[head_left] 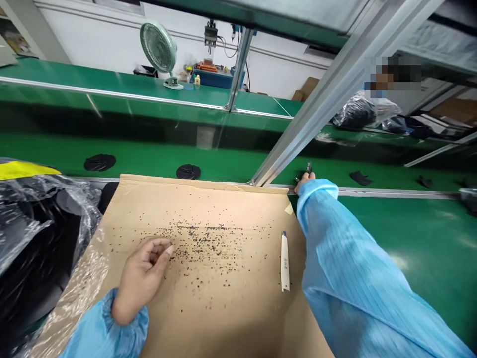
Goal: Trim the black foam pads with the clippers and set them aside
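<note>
My left hand (143, 273) hovers low over a cardboard sheet (242, 318), thumb and index finger pinched together; whatever is between them is too small to make out. Many tiny black bits (204, 243) lie scattered over the cardboard, thickest in the middle. My right hand (304, 182) reaches out to the edge of the green belt (231, 164), its fingers closed round a small dark part (309, 169). Most of that part is hidden by the fingers. A slim cream-coloured box cutter (285, 261) with markings on its side lies at the cardboard's right.
Flat black parts (188, 172) sit spaced along the belt. A slanting metal post (316, 99) rises beside my right hand. At left, a clear plastic bag (40, 238) holds black items. A green fan (159, 48) stands on the far ledge; a person (391, 77) is at upper right.
</note>
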`<act>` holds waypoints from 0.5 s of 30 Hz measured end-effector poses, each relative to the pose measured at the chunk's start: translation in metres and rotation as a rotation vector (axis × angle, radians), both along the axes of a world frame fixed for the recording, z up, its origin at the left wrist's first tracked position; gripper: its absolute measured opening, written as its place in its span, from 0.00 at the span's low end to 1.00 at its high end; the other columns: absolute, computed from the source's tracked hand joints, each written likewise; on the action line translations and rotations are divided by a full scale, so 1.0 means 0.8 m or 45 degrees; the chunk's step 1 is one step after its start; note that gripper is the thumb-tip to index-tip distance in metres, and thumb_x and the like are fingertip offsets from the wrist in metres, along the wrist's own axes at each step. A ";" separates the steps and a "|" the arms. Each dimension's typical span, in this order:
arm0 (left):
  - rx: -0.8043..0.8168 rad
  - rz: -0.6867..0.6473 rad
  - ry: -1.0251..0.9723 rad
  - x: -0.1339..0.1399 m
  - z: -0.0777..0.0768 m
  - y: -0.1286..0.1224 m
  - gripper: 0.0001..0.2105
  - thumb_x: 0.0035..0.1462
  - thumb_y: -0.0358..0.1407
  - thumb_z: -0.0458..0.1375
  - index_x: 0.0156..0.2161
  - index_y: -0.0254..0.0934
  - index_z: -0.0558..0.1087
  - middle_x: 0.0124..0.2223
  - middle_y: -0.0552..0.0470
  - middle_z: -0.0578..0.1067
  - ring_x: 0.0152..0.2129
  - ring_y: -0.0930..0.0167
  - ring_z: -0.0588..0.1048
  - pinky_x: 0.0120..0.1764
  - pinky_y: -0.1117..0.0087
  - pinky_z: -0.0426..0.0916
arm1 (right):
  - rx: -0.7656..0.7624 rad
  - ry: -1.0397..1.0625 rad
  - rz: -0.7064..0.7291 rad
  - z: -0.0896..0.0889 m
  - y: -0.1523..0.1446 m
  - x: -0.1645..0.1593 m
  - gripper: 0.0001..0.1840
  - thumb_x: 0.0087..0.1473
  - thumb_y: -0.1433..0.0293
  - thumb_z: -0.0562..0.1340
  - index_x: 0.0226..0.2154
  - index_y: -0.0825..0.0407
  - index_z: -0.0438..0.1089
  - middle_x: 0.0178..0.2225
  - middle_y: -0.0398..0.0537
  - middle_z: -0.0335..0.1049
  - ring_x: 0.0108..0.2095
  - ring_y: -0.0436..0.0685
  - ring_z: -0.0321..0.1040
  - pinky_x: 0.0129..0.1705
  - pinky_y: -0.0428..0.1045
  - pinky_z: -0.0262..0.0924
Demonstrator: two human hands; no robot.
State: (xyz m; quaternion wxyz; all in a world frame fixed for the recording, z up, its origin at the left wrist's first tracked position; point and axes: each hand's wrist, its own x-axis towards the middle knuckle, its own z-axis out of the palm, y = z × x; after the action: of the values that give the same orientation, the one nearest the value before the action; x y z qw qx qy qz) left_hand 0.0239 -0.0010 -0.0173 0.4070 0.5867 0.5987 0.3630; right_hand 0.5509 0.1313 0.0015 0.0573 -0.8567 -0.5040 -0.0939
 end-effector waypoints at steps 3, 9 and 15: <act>0.000 -0.022 -0.054 0.003 0.004 0.002 0.15 0.53 0.46 0.58 0.41 0.36 0.72 0.31 0.52 0.73 0.26 0.72 0.70 0.30 0.71 0.68 | -0.067 0.022 -0.094 0.008 -0.032 -0.017 0.39 0.50 0.77 0.55 0.62 0.73 0.44 0.55 0.80 0.53 0.48 0.67 0.63 0.41 0.56 0.52; -0.016 0.005 -0.199 0.002 0.001 0.007 0.17 0.49 0.46 0.59 0.41 0.35 0.73 0.29 0.52 0.73 0.23 0.72 0.70 0.28 0.71 0.67 | -0.092 -0.001 -0.129 0.050 -0.115 -0.045 0.48 0.46 0.75 0.57 0.66 0.62 0.34 0.63 0.72 0.43 0.50 0.73 0.62 0.43 0.59 0.54; -0.035 0.070 -0.592 0.005 0.005 0.005 0.20 0.47 0.50 0.61 0.38 0.34 0.70 0.29 0.52 0.72 0.23 0.74 0.70 0.25 0.74 0.65 | -0.021 -0.012 0.327 0.081 -0.179 -0.130 0.48 0.46 0.75 0.56 0.67 0.51 0.36 0.64 0.55 0.48 0.51 0.68 0.64 0.47 0.59 0.62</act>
State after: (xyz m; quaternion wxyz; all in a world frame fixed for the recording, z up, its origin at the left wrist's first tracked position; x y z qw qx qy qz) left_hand 0.0282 0.0027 -0.0134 0.5317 0.4651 0.5096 0.4912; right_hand 0.4466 -0.0119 0.0662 0.0593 -0.7851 -0.6106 -0.0857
